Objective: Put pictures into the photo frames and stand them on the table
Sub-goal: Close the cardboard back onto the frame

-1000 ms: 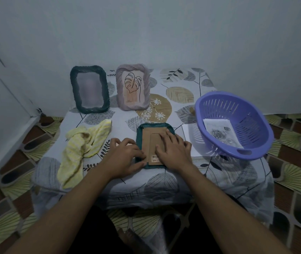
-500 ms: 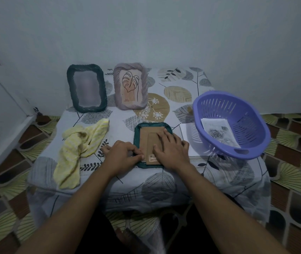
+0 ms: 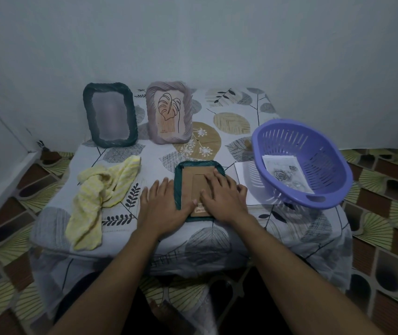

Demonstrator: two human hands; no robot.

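A dark green photo frame point(image 3: 188, 172) lies face down near the table's front edge, its brown cardboard back point(image 3: 187, 184) up. My left hand point(image 3: 161, 206) lies flat beside the frame's left edge, its thumb pressing the backing. My right hand point(image 3: 222, 194) rests on the backing's right half, fingers spread. At the back stand a dark green frame point(image 3: 109, 114) with a blurred picture and a mauve frame point(image 3: 169, 112) holding a leaf drawing. A rose picture point(image 3: 287, 174) lies in the purple basket point(image 3: 323, 194).
A crumpled yellow cloth point(image 3: 96, 199) lies at the table's left. A white sheet point(image 3: 244, 180) lies between the flat frame and the basket. The table point(image 3: 229, 110) wears a leaf-print cover and stands against a wall. Patterned floor tiles surround it.
My left hand has flattened out, its fingers uncurled beside the frame. The right hand stays on the backing. The view has shifted slightly.
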